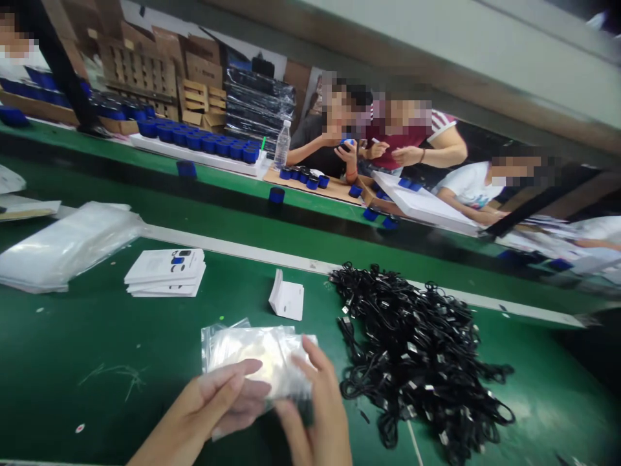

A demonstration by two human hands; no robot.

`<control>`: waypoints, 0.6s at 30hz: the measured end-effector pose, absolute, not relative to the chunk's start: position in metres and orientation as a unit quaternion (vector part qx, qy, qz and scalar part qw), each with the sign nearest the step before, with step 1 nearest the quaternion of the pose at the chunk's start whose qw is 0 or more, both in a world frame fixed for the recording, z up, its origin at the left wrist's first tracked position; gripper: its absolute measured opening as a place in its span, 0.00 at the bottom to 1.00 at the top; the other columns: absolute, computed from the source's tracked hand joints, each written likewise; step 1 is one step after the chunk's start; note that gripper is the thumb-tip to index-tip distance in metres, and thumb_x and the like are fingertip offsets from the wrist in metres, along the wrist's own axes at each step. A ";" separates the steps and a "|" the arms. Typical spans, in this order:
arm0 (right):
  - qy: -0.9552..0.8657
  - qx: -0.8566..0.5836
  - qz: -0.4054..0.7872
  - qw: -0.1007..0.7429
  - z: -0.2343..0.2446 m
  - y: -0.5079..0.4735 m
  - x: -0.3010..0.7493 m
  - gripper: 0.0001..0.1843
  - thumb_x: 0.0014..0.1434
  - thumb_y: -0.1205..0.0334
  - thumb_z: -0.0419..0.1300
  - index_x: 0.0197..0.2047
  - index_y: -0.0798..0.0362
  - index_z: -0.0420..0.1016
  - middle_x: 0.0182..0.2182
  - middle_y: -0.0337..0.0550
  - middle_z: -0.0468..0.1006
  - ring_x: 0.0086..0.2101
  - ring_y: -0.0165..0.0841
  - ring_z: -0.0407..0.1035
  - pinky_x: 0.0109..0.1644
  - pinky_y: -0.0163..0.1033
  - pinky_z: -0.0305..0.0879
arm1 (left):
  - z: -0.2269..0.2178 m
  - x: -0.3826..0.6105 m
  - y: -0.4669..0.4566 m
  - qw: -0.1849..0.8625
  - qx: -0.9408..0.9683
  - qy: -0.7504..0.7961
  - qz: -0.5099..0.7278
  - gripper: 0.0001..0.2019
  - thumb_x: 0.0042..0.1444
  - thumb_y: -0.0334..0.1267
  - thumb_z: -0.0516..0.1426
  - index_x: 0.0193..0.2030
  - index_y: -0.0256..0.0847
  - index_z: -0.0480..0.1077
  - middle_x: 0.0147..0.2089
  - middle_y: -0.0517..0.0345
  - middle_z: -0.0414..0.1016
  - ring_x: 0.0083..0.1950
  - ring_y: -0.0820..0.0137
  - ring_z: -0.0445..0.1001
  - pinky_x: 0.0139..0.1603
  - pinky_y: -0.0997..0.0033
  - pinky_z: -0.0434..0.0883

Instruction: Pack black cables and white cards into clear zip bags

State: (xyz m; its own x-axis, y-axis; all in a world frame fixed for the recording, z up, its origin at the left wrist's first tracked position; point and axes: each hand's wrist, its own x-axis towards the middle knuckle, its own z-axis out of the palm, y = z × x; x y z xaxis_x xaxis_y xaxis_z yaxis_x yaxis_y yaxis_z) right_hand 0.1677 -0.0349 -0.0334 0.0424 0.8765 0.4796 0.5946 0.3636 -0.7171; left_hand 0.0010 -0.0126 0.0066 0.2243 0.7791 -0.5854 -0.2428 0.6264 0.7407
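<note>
Both of my hands are on a small clear plastic bag (252,353) just above the green table (97,362). My left hand (208,408) holds it from below, fingers closed along its lower edge. My right hand (315,408) pinches its right side, thumb on top. Something dark shows in the bag under my right fingers, but I cannot make it out. Right of my hands lies a big heap of coiled black cables (417,349).
A stack of white leaflets (165,272) and a small pile of white cards (287,299) lie farther back. Clear bags (63,246) are piled at the left. Across a conveyor, three people sit by trays of blue caps (204,139) and a water bottle (282,145).
</note>
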 end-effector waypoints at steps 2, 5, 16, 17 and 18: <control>-0.591 -0.575 0.295 0.483 -0.032 -0.034 0.179 0.23 0.63 0.53 0.53 0.59 0.50 0.62 0.54 0.55 0.70 0.49 0.42 0.69 0.49 0.47 0.69 | 0.014 -0.003 -0.012 0.726 0.272 0.538 0.332 0.28 0.42 0.57 0.64 0.44 0.36 0.76 0.36 0.50 0.83 0.38 0.61 0.81 0.44 0.65 0.77; -0.509 -0.528 0.510 0.449 -0.022 -0.027 0.186 0.22 0.60 0.47 0.55 0.52 0.53 0.70 0.42 0.50 0.78 0.40 0.38 0.74 0.44 0.42 0.71 | 0.018 -0.011 -0.014 0.722 0.295 0.541 0.314 0.27 0.38 0.57 0.65 0.40 0.37 0.77 0.32 0.52 0.83 0.34 0.62 0.81 0.38 0.68 0.78; -0.494 -0.562 0.502 0.435 -0.010 -0.015 0.165 0.12 0.53 0.58 0.59 0.22 0.54 0.65 0.18 0.31 0.61 0.21 0.26 0.55 0.26 0.31 0.52 | -0.011 -0.033 -0.016 0.387 0.480 0.654 0.439 0.20 0.43 0.49 0.65 0.44 0.48 0.75 0.46 0.57 0.79 0.51 0.60 0.75 0.48 0.74 0.73; -0.510 -0.571 0.479 0.430 -0.011 -0.016 0.164 0.11 0.52 0.61 0.59 0.22 0.54 0.66 0.18 0.32 0.62 0.22 0.26 0.56 0.26 0.31 0.52 | -0.009 -0.029 -0.019 0.373 0.489 0.655 0.439 0.17 0.42 0.48 0.65 0.39 0.48 0.76 0.41 0.58 0.81 0.46 0.60 0.77 0.43 0.76 0.74; -0.528 -0.572 0.460 0.426 -0.011 -0.016 0.164 0.09 0.52 0.63 0.60 0.22 0.54 0.67 0.19 0.32 0.63 0.22 0.27 0.57 0.27 0.31 0.52 | -0.006 -0.024 -0.021 0.390 0.497 0.649 0.424 0.14 0.42 0.49 0.65 0.36 0.48 0.77 0.37 0.58 0.81 0.40 0.61 0.79 0.38 0.77 0.75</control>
State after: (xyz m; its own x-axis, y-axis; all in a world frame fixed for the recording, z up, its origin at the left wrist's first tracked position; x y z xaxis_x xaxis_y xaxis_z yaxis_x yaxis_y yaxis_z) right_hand 0.1636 -0.0163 -0.0110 0.0186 0.9969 -0.0759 0.2128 -0.0781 -0.9740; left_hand -0.0243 -0.0214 -0.0060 -0.2014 0.9757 -0.0858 0.3142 0.1473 0.9379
